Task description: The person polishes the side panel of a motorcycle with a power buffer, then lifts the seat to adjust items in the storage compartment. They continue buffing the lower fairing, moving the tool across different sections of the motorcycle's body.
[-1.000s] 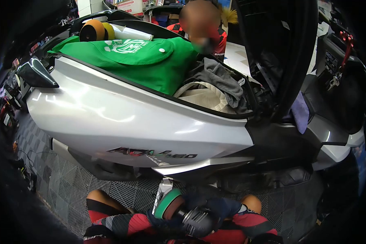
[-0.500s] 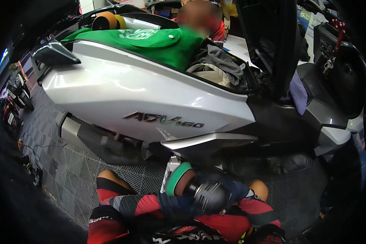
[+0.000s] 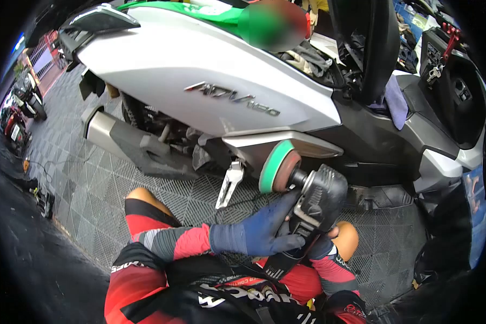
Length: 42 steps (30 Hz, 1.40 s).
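A black polishing machine (image 3: 321,197) with a green and brown round pad (image 3: 279,166) is held above my lap. My left hand (image 3: 262,225), in a blue glove, has its fingers around the machine's neck and side. My right hand (image 3: 323,245) is wrapped round the body from the other side, mostly hidden behind it. The pad faces up and left, close to the lower trim of a white scooter (image 3: 210,70) whose side panel carries a lettered badge (image 3: 232,99).
A footrest (image 3: 230,184) sticks out left of the pad. The exhaust (image 3: 140,141) lies further left. A purple cloth (image 3: 396,102) hangs at the right. Behind the scooter is a person with a blurred head. Other motorcycles (image 3: 29,96) stand at the far left.
The polishing machine has been raised and turned, moving up and right, with both hands now showing on it. The view has shifted, and the scooter sits higher in the frame.
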Tool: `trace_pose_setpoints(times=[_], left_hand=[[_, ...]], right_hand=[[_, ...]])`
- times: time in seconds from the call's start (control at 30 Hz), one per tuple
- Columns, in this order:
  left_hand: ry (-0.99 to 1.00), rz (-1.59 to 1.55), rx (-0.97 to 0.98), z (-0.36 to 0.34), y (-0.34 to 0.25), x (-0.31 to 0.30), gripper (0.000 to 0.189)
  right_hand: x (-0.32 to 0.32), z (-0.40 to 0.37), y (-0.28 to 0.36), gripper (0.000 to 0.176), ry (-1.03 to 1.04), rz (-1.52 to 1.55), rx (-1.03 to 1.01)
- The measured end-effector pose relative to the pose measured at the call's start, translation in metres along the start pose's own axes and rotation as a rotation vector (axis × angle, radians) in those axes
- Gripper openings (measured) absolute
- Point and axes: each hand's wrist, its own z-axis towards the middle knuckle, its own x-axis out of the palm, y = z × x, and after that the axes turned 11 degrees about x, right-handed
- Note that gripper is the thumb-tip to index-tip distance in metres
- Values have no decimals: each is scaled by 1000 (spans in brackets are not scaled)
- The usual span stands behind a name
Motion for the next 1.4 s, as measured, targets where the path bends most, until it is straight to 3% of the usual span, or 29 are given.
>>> trace_pose_setpoints(times=[0.17, 0.23, 0.27, 0.33, 0.4, 0.57, 0.63, 0.67, 0.77, 0.97, 1.03, 1.07, 1.1, 1.17, 1.2, 1.27, 1.3, 1.33, 1.4], left_hand=[[-69, 119, 189, 0, 4, 9, 90], [-118, -107, -47, -1, -6, 11, 86], [-120, -103, -43, 1, -4, 11, 86], [-226, 62, 210, 7, 2, 12, 81], [-249, 18, 225, 7, -3, 8, 79], [-328, -79, 216, 2, -10, -3, 76], [-359, -30, 231, 2, -15, -11, 75], [-353, 6, 252, 3, -17, -16, 75], [-366, 3, 227, 6, -29, -27, 74], [-431, -222, 456, 32, -25, -26, 71], [-413, -238, 479, 33, -36, -28, 70], [-383, -361, 393, 33, -44, -28, 70], [-349, -482, 307, 33, -47, -28, 69], [-340, -427, 344, 40, -37, -29, 68], [-346, -324, 431, 44, -32, -30, 68], [-353, -228, 512, 47, -31, -26, 68], [-345, -419, 456, 47, -34, -22, 68], [-334, -609, 397, 47, -37, -21, 69], [-336, -564, 398, 49, -42, -24, 69]], right_hand=[[7, -3, 6, 105, -132, -161, -28], [15, 2, 20, 104, -112, -261, -25], [20, 3, 23, 103, -102, -348, -20], [31, 6, 26, 102, -136, -408, -32], [26, 8, 23, 103, -216, -486, -46], [30, 17, 29, 97, -184, -524, 28], [29, 21, 35, 93, -288, -538, 145], [25, 25, 44, 86, -300, -761, 193], [82, 48, 64, 78, -298, -717, 160], [113, 62, 102, 69, -112, -719, 120], [128, 63, 114, 68, -125, -728, 199], [157, 64, 115, 64, -145, -673, 289], [155, 66, 122, 64, -154, -679, 295], [150, 70, 137, 59, -112, -752, 363], [157, 70, 132, 57, -201, -863, 244], [164, 70, 135, 57, -268, -883, 248], [166, 70, 138, 58, -329, -902, 246], [164, 68, 154, 63, -326, -922, 415], [151, 69, 162, 65, -307, -935, 379]])
